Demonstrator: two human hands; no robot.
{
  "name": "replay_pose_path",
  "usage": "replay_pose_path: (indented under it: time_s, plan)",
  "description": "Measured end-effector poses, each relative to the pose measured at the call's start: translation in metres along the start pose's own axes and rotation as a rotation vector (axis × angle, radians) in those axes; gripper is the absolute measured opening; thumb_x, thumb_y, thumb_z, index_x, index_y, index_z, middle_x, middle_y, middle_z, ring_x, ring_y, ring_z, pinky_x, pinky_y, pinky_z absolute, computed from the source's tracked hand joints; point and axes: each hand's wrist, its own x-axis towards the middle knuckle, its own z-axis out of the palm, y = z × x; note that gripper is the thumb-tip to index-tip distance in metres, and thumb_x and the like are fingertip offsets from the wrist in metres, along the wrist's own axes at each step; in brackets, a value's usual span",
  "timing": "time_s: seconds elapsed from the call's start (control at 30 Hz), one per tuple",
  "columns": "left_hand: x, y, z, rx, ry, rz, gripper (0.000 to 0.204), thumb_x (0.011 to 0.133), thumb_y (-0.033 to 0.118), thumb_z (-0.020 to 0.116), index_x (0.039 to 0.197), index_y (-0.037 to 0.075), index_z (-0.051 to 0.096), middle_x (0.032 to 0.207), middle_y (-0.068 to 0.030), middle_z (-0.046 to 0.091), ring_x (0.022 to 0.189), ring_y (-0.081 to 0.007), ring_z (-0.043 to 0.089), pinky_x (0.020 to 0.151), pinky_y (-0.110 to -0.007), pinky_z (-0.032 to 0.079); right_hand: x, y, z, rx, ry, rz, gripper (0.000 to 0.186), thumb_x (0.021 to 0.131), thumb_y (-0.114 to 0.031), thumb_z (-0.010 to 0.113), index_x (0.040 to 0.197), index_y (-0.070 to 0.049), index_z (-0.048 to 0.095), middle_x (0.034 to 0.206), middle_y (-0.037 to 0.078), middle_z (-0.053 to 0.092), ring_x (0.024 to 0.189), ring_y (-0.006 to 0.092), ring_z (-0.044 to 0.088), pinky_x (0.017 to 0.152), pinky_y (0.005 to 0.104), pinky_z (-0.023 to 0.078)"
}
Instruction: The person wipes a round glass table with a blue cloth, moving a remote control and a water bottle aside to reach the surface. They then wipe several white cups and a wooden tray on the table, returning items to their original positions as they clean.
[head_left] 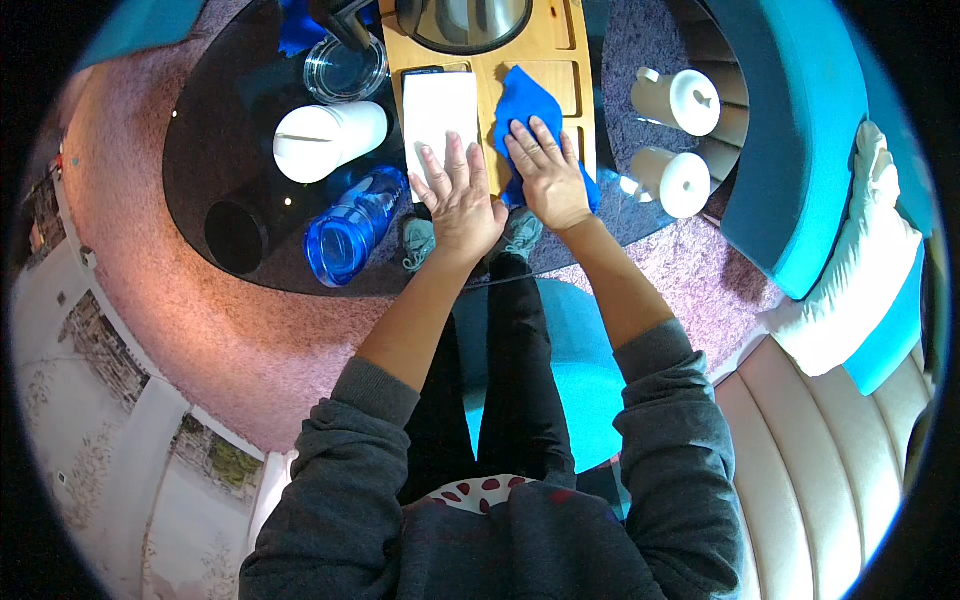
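My right hand (549, 177) lies flat with its fingers stretched out on a crumpled blue cloth (528, 96). The cloth is spread over the right side of a wooden tray (487, 70) with recessed compartments. Over the lower end of a white rectangular item (440, 103) on the tray's left side, my left hand (462, 205) is open, fingers apart. Whether its fingertips press on that item or just hover, I cannot tell. At the tray's far end stands a metal kettle (462, 22), partly cut off by the picture's edge.
Left of the tray on the dark oval glass table (225, 130) are a white lidded container (325, 140), a blue bottle (350, 235), a glass jar (345, 70) and a black cylinder (237, 237). Two lidded cream mugs (672, 182) stand right. A teal sofa (815, 150) curves beyond.
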Motion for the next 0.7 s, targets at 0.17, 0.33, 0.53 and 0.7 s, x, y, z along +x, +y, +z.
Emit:
replay_pose_path:
  time_s: [0.17,0.33,0.53,0.7]
  plan:
    - [-0.002,-0.001,0.004,0.035,-0.056,0.002,0.08,0.072,0.024,0.064,0.138,0.006,0.024,0.148,-0.0161,0.006,0.131,-0.0491,-0.01,0.098,-0.067,-0.001,0.036,0.012,0.001,-0.062,0.022,0.198,0.04,0.08,-0.013,0.047,0.12,-0.008,0.052,0.135,0.007,0.041,0.13,0.0295,0.029,0.102,0.0567,0.021]
    - [-0.01,-0.007,0.002,0.017,0.01,0.04,0.074,0.072,0.023,0.063,0.138,0.014,0.029,0.147,-0.0205,0.003,0.131,-0.0487,-0.011,0.099,-0.066,0.001,0.024,-0.007,0.004,-0.001,0.029,0.252,0.042,0.081,-0.014,0.048,0.123,-0.011,0.05,0.138,0.009,0.037,0.131,0.0307,0.026,0.103,0.0587,0.016]
    - [-0.026,-0.021,0.009,-0.024,0.083,0.109,0.07,0.071,0.016,0.06,0.135,0.015,0.036,0.146,-0.0253,0.002,0.132,-0.0481,-0.007,0.103,-0.06,0.004,0.006,-0.019,-0.002,0.05,0.042,0.239,0.047,0.077,-0.009,0.053,0.122,-0.021,0.052,0.138,0.011,0.035,0.131,0.0371,0.022,0.102,0.0623,0.013]
    - [-0.024,-0.019,0.005,-0.041,0.042,0.077,0.077,0.069,0.018,0.062,0.137,0.004,0.027,0.146,-0.0245,0.003,0.132,-0.0478,-0.004,0.103,-0.06,0.006,0.005,-0.028,0.002,0.063,0.046,0.258,0.046,0.076,-0.009,0.055,0.12,-0.02,0.054,0.137,0.011,0.036,0.131,0.0376,0.022,0.101,0.064,0.012]
